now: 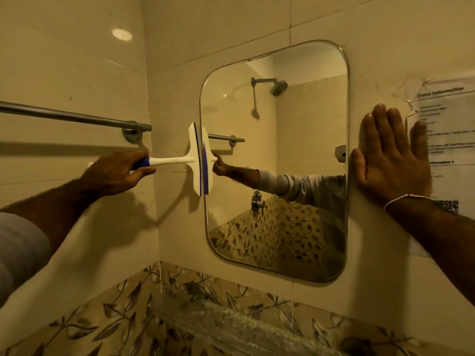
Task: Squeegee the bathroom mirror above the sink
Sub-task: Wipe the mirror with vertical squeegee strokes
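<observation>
Gripping squeegee (pixel 194 159) at mirror (pixel 295 140) edge; notice (pixel 447 129) text blurred.

Dim yellow light, hard shadows, edges warped.

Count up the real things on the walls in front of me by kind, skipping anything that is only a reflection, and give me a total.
Mirror: 1
Squeegee, held by the left hand with its blade at the mirror's left edge: 1
Towel rail: 1
Paper notice, beside the flat right hand: 1
Total: 4
</observation>
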A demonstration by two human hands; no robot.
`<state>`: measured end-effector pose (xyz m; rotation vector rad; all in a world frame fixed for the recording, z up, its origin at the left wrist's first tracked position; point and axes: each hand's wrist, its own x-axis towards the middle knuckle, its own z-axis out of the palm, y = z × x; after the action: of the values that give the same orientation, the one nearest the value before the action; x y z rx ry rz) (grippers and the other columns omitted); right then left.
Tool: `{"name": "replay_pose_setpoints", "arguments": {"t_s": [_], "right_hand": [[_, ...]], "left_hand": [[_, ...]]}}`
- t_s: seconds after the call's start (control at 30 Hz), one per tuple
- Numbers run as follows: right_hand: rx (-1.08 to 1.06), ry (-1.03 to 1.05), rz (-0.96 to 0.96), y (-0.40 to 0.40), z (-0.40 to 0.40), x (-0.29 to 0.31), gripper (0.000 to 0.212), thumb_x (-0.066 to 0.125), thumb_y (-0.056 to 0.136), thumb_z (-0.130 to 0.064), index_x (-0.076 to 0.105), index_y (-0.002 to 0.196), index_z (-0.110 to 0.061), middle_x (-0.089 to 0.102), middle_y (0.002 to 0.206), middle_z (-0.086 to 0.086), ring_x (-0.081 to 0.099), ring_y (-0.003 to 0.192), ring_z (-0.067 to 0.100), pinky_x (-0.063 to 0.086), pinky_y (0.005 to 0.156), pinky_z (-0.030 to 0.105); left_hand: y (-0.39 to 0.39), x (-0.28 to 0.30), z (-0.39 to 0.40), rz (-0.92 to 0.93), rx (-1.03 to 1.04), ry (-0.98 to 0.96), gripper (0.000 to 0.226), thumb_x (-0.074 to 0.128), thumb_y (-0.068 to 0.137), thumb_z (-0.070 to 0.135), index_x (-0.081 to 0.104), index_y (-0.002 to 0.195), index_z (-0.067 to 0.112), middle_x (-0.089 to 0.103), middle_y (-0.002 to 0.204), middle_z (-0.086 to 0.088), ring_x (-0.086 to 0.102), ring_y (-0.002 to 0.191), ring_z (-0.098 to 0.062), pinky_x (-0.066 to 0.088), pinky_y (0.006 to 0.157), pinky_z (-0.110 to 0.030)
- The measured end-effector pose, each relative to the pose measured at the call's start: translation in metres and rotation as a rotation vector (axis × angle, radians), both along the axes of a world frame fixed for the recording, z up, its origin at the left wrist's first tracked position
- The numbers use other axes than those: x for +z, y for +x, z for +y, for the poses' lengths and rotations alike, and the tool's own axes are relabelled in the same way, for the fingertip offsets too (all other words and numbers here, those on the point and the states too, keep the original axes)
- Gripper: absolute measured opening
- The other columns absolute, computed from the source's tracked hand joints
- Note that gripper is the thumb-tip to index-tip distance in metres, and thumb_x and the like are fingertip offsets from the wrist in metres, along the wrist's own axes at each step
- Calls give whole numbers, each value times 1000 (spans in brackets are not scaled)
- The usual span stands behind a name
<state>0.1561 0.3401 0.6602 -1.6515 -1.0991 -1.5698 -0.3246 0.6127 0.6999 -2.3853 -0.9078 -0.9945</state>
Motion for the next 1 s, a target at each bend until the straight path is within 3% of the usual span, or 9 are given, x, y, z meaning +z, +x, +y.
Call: {"name": "replay_pose_setpoints", "arguments": {"t_s": [0.27, 0.43, 0.53, 1.0], "right_hand": [[-9, -18, 13, -2, -1, 1, 71, 21, 105, -45, 9, 166, -10, 0, 174, 9, -2, 161, 26, 1, 128, 56], [-23, -21, 17, 0, 0, 1, 71, 21, 105, -44, 7, 166, -11, -1, 174, 10, -1, 161, 27, 4, 128, 59], [-33, -27, 10, 1, 0, 1, 70, 20, 105, -44, 6, 166, -11, -1, 174, 10, -1, 161, 27, 4, 128, 59], [-31, -22, -8, 2, 1, 1, 70, 19, 106, -44, 9, 166, -10, 3, 174, 11, 2, 161, 29, 0, 128, 55]], "left_hand": [[36, -6, -44, -52, -186, 76, 37, 48, 92, 53, 54, 96, 18, 53, 72, 1, 50, 58, -15, 37, 52, -24], [94, -18, -87, -46, -413, 38, 45, 44, 84, 63, 54, 101, 23, 55, 82, 3, 54, 69, -14, 50, 62, -31], [129, -25, -104, -32, -508, 61, 53, 40, 85, 69, 54, 105, 22, 55, 85, 4, 54, 71, -11, 50, 63, -27], [205, -42, -109, 29, -570, 98, 35, 49, 89, 56, 52, 107, 27, 55, 85, 11, 52, 71, -10, 50, 64, -30]]}}
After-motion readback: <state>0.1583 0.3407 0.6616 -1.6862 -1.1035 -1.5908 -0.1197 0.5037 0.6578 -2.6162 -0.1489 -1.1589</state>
